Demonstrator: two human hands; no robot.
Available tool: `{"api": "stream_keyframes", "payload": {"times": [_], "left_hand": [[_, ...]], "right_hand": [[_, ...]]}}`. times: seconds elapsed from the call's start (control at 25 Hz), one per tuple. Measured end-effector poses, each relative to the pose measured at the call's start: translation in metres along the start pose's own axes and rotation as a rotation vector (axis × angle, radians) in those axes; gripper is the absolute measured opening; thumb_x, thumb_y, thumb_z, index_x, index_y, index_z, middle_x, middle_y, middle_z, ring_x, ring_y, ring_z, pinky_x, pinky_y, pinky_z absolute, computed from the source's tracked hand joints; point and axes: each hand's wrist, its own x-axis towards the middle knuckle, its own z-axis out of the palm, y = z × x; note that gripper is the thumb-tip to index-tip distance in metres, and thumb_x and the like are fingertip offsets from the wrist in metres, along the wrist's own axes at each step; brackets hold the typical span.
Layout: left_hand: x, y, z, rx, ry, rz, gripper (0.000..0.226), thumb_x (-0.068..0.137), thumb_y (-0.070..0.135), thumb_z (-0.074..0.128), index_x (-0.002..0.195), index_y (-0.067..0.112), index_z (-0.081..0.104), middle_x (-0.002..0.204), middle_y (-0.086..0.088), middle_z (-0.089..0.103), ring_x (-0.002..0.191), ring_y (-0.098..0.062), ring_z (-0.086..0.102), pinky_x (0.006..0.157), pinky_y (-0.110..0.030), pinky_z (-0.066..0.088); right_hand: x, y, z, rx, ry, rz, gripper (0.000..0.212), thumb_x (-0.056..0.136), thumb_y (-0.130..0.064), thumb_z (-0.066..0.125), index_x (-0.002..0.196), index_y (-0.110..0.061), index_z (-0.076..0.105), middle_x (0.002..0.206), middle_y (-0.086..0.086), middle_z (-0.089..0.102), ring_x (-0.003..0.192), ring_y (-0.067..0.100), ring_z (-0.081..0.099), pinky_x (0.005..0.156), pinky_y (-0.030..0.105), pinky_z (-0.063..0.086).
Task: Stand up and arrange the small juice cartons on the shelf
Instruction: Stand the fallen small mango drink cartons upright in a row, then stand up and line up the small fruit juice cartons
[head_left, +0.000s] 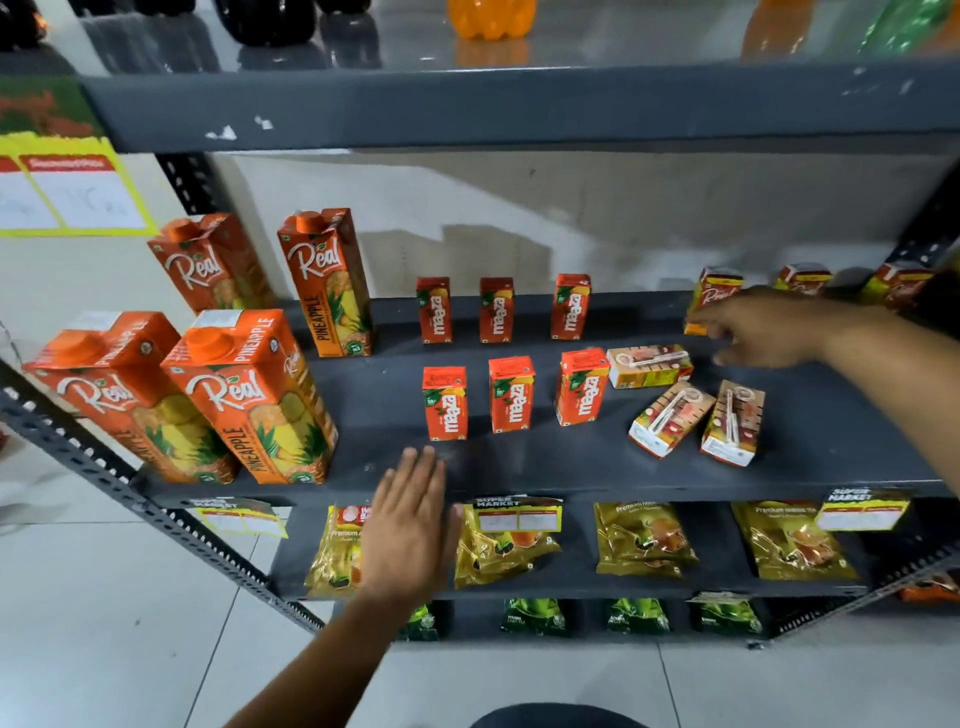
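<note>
Several small orange Maaza cartons (510, 395) stand upright in two rows on the grey shelf (571, 467). Three small Real cartons lie flat to their right: one (649, 366) behind, two (670, 426) (733, 423) in front. Three more small Real cartons stand at the back right; the nearest (714, 291) is just behind my right hand (763, 330). That hand reaches in from the right with fingers spread, holding nothing. My left hand (410, 525) hovers flat and open over the shelf's front edge, holding nothing.
Several tall Real pineapple cartons (249, 395) stand at the shelf's left end. Tea pouches (644, 540) fill the shelf below, with green packs under them. Price tags (519, 514) hang on the front edge. Bottles (491, 18) stand on the upper shelf.
</note>
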Motion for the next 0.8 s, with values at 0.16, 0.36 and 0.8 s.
{"api": "stream_keyframes", "payload": {"times": [0.16, 0.36, 0.8], "left_hand": [[0.024, 0.095, 0.017, -0.072, -0.013, 0.226, 0.059, 0.100, 0.042, 0.025, 0.133, 0.004, 0.055, 0.144, -0.013, 0.049, 0.139, -0.030, 0.037, 0.113, -0.044, 0.026], [0.067, 0.161, 0.053, -0.078, -0.080, 0.135, 0.052, 0.094, 0.035, 0.038, 0.123, 0.000, 0.062, 0.132, -0.018, 0.060, 0.129, -0.032, 0.051, 0.107, -0.046, 0.040], [0.070, 0.166, 0.066, 0.015, -0.162, 0.050, 0.057, 0.096, 0.038, 0.031, 0.130, 0.001, 0.057, 0.139, -0.019, 0.054, 0.129, -0.033, 0.051, 0.104, -0.047, 0.043]], "right_hand": [[-0.023, 0.031, 0.023, 0.055, -0.092, 0.038, 0.062, 0.085, -0.024, 0.067, 0.141, -0.021, 0.042, 0.133, 0.005, 0.058, 0.117, 0.023, 0.056, 0.097, 0.035, 0.046], [-0.050, 0.041, 0.050, -0.073, -0.046, -0.132, 0.044, 0.087, -0.026, 0.061, 0.129, -0.033, 0.054, 0.132, -0.004, 0.054, 0.119, 0.020, 0.051, 0.088, 0.025, 0.040], [-0.037, 0.024, 0.089, -0.325, 0.062, -0.462, 0.051, 0.091, -0.018, 0.056, 0.136, -0.034, 0.039, 0.140, -0.002, 0.042, 0.128, 0.023, 0.038, 0.101, 0.038, 0.038]]}}
